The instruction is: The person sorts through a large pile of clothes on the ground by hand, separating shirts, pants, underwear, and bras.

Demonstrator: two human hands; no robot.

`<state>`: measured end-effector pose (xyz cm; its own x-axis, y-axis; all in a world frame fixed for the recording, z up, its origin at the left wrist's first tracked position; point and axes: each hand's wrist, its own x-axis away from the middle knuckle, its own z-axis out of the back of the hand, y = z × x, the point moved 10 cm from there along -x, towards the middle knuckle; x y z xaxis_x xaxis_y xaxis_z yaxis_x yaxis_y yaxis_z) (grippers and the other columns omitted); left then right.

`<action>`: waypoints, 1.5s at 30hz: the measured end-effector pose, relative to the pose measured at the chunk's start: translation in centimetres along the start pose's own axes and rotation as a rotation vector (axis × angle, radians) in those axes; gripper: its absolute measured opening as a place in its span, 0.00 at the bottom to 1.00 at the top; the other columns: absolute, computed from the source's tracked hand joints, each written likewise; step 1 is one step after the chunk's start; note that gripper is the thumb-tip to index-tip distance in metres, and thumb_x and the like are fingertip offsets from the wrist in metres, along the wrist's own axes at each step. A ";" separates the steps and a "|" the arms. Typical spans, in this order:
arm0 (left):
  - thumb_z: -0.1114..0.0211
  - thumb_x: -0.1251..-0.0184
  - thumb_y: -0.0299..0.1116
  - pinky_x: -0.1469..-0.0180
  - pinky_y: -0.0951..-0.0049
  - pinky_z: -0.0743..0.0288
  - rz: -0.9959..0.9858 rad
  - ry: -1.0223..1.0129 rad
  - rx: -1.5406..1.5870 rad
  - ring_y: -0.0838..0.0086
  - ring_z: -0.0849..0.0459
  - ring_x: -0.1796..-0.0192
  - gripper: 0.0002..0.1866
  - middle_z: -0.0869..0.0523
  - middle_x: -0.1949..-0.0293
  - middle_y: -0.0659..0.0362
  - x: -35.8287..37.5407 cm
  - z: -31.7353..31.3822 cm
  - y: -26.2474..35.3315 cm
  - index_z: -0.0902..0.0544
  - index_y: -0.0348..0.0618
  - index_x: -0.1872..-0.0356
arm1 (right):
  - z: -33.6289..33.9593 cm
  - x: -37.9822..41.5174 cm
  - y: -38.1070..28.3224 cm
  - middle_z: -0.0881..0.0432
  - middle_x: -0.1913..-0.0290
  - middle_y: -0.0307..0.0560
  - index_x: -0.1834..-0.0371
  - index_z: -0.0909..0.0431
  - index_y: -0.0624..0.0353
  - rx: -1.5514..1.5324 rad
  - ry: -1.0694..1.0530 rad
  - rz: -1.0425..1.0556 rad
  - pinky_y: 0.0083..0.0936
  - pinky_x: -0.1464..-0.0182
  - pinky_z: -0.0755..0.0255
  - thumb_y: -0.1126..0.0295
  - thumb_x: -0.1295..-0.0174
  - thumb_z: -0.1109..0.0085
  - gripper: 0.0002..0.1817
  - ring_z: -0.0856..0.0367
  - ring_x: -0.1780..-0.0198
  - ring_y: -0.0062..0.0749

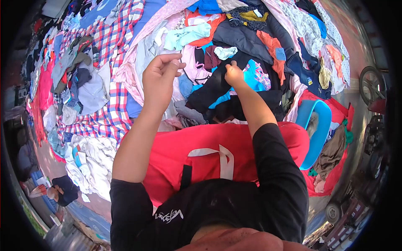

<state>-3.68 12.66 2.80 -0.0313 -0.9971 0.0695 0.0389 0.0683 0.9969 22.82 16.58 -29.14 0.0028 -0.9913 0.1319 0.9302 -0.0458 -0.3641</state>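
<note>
My left hand [161, 77] is raised over the clothes pile, its fingers half curled with gaps between them and nothing visible in them. Closest beneath it lie a pink garment [191, 62] and a grey garment [153, 46]. My right hand [234, 76] is closed at the edge of a black garment [211, 88], gripping its cloth; the fingertips are partly hidden. Right beside it lies a bright blue garment with a floral print [252, 75]. Further up are a pale aqua garment [188, 35] and a dark grey padded garment [243, 39].
A blue plastic basin [323, 134] stands by my right knee, on a red cloth with more clothes. At left, clothes lie on a checked cloth [119, 111], with a white heap [96, 161] below. Another person [65, 190] is at lower left. Wheels [372, 85] show at right.
</note>
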 end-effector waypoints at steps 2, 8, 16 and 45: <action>0.42 0.23 0.28 0.52 0.72 0.21 0.032 -0.008 -0.035 0.70 0.12 0.50 0.10 0.13 0.47 0.51 0.0 -0.2 0.0 0.18 0.34 0.50 | -1.7 -1.9 -1.2 0.34 0.28 0.63 0.56 0.17 0.61 0.006 -0.075 -0.018 0.48 0.43 0.21 0.76 0.47 0.41 0.14 0.16 0.46 0.60; 0.39 0.23 0.32 0.51 0.73 0.23 0.036 -0.060 -0.049 0.72 0.12 0.50 0.11 0.12 0.48 0.53 -0.1 -1.0 -0.3 0.18 0.34 0.49 | -6.8 -7.5 0.2 0.31 0.28 0.64 0.52 0.17 0.67 -0.031 -0.225 0.021 0.44 0.36 0.25 0.74 0.47 0.39 0.18 0.20 0.40 0.60; 0.40 0.23 0.29 0.52 0.74 0.23 0.019 -0.060 -0.046 0.73 0.12 0.51 0.10 0.12 0.51 0.55 -0.3 -0.5 -0.2 0.17 0.35 0.49 | -0.9 15.3 -12.3 0.12 0.58 0.44 0.52 0.14 0.65 -0.663 -1.548 0.163 0.28 0.58 0.17 0.67 0.41 0.26 0.17 0.15 0.57 0.29; 0.38 0.25 0.30 0.50 0.73 0.22 0.075 -0.312 -0.273 0.73 0.12 0.51 0.12 0.13 0.49 0.56 -0.9 -5.9 -3.8 0.18 0.35 0.47 | 23.3 -0.7 9.7 0.22 0.75 0.36 0.66 0.16 0.60 -0.672 -0.118 -0.393 0.25 0.77 0.36 0.60 0.39 0.32 0.13 0.28 0.77 0.20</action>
<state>2.13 13.09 -1.25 -0.3179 -0.9286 0.1915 0.3149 0.0871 0.9451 40.35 19.77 -11.26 -0.2065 -0.8686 0.4504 0.4497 -0.4930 -0.7448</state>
